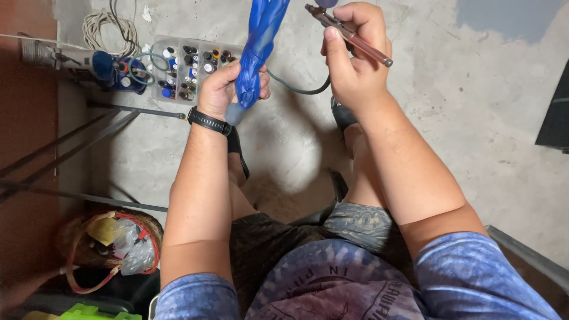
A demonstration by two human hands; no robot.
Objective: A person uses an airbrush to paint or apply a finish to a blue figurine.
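— Looking down past the knees, how much room do the hands have?

— Plenty on the person's right: bare concrete floor [474, 118] runs wide there, with only a dark panel edge [554, 118] at the far border. The left is crowded. A clear compartment box of small paint bottles [189, 68] sits on the floor just beyond the left hand [228, 86], with a coil of pale cable [109, 29] and a blue-topped device [115, 71] beside it. Thin metal rods [89, 130] slant across the floor near the reddish wall, and a woven basket with red handles [112, 246] stands close to the left elbow.

— And what is being held?

— The left hand, with a black wristband [208, 121], is clenched around the lower stem of a glossy blue moulded piece [255, 47], held upright in front of the box; its top runs out of view, and its base ends in a grey plug. The right hand [355, 65] grips an airbrush [349, 34], a slim metal-and-pink tool, angled up-left towards the blue piece. A dark hose [299, 89] curves below, between the two hands.
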